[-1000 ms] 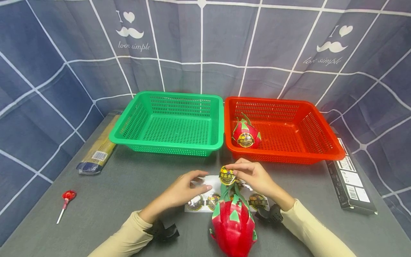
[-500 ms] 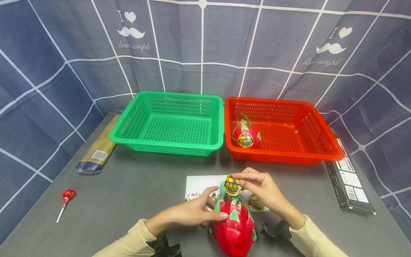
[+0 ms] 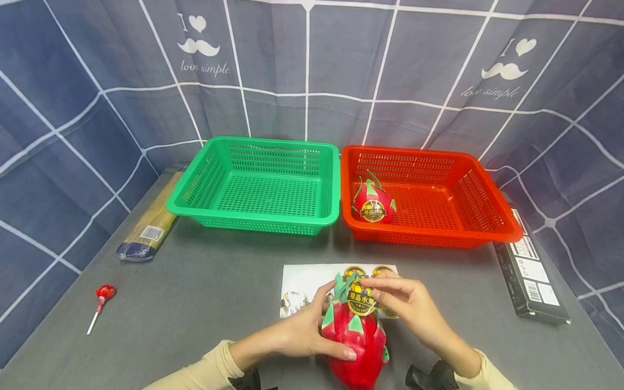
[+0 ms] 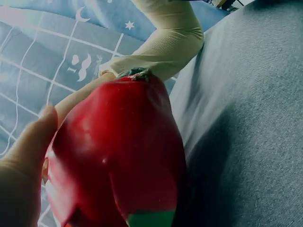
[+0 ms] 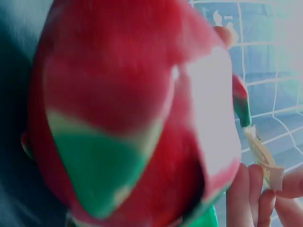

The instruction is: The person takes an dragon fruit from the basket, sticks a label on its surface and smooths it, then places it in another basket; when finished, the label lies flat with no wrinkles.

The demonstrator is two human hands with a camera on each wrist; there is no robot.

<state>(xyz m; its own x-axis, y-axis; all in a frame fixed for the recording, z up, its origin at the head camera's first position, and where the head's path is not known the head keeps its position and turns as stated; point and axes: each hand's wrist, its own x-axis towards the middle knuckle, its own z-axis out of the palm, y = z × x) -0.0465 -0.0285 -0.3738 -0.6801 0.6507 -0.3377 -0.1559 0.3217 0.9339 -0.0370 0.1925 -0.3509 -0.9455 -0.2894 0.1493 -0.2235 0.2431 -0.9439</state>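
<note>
A red dragon fruit (image 3: 358, 355) with green scales, apparently a model, sits close to me at the table's front. My left hand (image 3: 302, 331) grips it, thumb across its upper face and fingers along the far left side. Between thumb and forefinger, my right hand (image 3: 416, 311) pinches a round black-and-gold sticker (image 3: 362, 303) just over the fruit's leafy end. The right wrist view catches the sticker (image 5: 261, 153) nearly edge-on beside the fruit (image 5: 123, 94). Partly hidden behind the fruit lies a white sheet (image 3: 312, 273) of similar stickers.
At the back stand a green basket (image 3: 253, 222) and a red basket (image 3: 434, 237). A smaller dragon fruit (image 3: 375, 203) bearing a sticker sits in the red one. A lollipop (image 3: 103, 298) and a yellow packet (image 3: 151, 222) lie left; a black box (image 3: 533, 276) lies right.
My left hand has moved right from beside the sticker sheet onto the dragon fruit and now grips it. My right hand has brought the sticker down and slightly right, closer to the fruit.
</note>
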